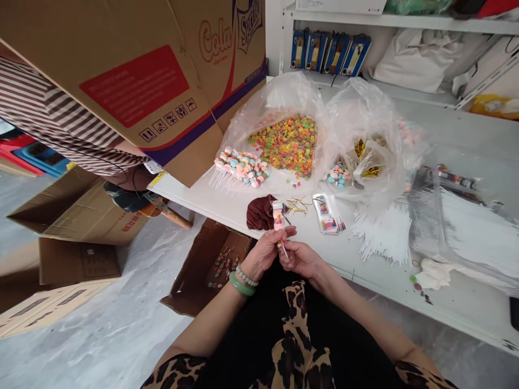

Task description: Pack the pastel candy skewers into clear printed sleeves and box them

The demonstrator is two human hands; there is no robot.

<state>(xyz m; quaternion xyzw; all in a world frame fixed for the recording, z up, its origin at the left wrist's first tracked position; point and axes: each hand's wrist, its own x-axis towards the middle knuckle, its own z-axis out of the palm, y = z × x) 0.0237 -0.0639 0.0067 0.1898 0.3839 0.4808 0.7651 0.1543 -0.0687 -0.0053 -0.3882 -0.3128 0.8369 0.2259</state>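
Observation:
My left hand [265, 251] and my right hand [299, 258] meet just in front of the white table's edge [227, 208]. Both pinch a candy skewer [278, 217] wrapped in a clear sleeve, held upright. The left fingers grip the sleeve near its bottom; the right fingers hold the white stick below it. A green bangle and a bead bracelet sit on my left wrist. Gold twist ties [298, 205] lie on the table just beyond the skewer, next to a dark red cloth [259, 213].
A pile of finished pastel candy skewers [242, 165] lies beside an open bag of coloured ring candies [287, 143]. White sticks [381, 232] and clear sleeves [327, 216] lie to the right. A large cardboard box [162, 81] looms left. A floor box [214, 265] holds wrapped skewers.

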